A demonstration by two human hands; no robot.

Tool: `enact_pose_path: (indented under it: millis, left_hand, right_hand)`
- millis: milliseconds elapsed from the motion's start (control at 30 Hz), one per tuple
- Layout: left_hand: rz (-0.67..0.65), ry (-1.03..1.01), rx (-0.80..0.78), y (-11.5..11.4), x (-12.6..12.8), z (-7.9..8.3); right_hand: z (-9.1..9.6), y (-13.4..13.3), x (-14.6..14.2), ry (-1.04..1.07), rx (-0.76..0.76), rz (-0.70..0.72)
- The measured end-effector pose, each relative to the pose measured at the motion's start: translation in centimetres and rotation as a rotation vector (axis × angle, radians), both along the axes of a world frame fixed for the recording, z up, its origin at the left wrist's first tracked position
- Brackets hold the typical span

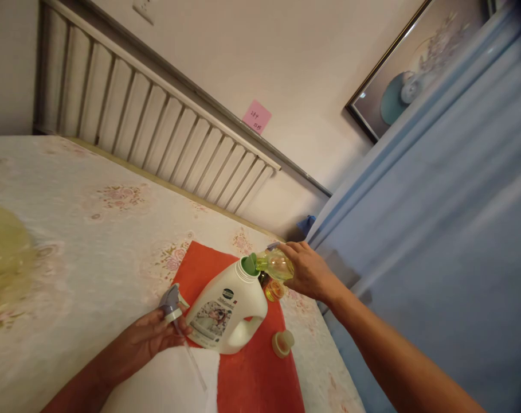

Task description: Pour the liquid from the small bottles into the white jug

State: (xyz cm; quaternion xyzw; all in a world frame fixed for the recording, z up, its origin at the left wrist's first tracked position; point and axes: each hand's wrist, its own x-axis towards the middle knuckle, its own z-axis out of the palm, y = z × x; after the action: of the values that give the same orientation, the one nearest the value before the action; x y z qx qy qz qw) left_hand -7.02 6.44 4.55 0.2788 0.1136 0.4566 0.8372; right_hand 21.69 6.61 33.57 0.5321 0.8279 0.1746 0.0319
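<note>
My right hand [307, 269] is closed around a small clear yellowish bottle [281, 264], tipped sideways with its neck at the green spout [250, 263] of a white detergent jug [226, 310]. The jug stands tilted in view, its printed label facing me and its handle on the right. In my left hand [157, 332] is a grey trigger sprayer head [171, 303], its thin tube [195, 367] hanging down. Whether liquid passes between bottle and jug I cannot tell. A pale cap [282, 344] lies to the right of the jug.
Beneath the jug is a red cloth [260, 381] on a floral tablecloth [118, 229]. A small orange jar [274, 291] stands behind the jug, and white paper [165, 381] lies in front. At far left sits a translucent yellow-green object [4, 258]. A blue curtain [449, 218] hangs right.
</note>
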Motion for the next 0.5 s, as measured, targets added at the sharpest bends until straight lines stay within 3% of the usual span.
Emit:
enact_pose_path:
  millis: [500]
  left_hand:
    - [0.005,-0.017,-0.03,0.6,0.2,-1.6]
  right_hand:
    - [0.5,0.2,-0.2,-0.131,0.036,-0.009]
